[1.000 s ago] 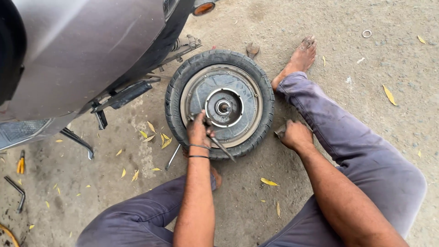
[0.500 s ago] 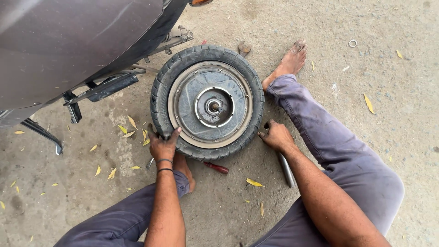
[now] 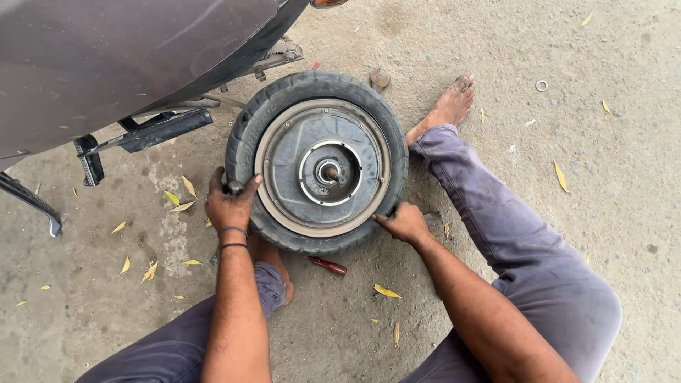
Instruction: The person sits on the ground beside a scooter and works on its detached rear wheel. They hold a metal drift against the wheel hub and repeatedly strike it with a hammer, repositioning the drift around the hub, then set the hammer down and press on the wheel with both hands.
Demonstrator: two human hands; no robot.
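Both hands flanked the flat-lying wheel (image 3: 317,163): left hand (image 3: 230,204) fingers clamped its tyre rim, right hand (image 3: 403,223) fingers curled under.

wheel (image 3: 317,164) between hands, beside scooter (image 3: 106,64)

Dusty concrete ground (image 3: 603,213), wheel (image 3: 317,162) lying flat, red-handled screwdriver (image 3: 328,266), scattered yellow leaves (image 3: 387,291), small metal ring (image 3: 542,86)

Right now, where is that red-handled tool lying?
In the head view, the red-handled tool lies on the ground just below the wheel, between the person's left hand and right hand, beside a bare foot.
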